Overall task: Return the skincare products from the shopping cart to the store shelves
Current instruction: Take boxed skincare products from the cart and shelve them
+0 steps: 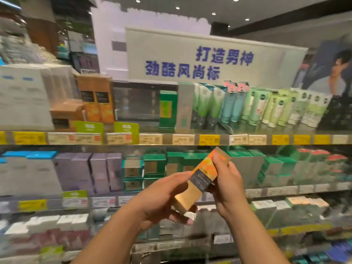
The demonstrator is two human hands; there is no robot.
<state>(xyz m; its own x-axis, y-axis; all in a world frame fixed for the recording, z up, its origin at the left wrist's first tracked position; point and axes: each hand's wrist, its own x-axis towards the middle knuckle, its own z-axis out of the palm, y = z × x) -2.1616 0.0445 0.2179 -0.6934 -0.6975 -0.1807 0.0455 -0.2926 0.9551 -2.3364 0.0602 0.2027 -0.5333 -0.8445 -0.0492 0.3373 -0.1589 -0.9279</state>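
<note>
In front of the price-tag rail that edges the top shelf, two bare hands hold one tall orange-and-gold cardboard box, tilted with its orange end up and to the right, level with the second shelf below the rail; the left hand curls round the gold lower end, fingers wrapped underneath; the right hand grips the orange upper end, thumb pressed on the front face and fingers behind.

Above the rail, towards its left, stand two matching upright orange boxes of the same pattern, with a lower brown-orange carton just beside them; two green cards rise from the rail beneath them; left of those are large pale grey boxes, too blurred to count. Above the middle of the rail there is a gap on the shelf, then one green box and one grey-green box; to the right runs a row of green, teal and pale squeeze tubes, overlapping, so I cannot number them surely. Behind stands a white sign with blue Chinese characters.

Below the rail, four lilac boxes stand left of the held box, with blue-topped grey cartons further left; green-lidded boxes lie behind and right of the hands, which hide part of that row.
</note>
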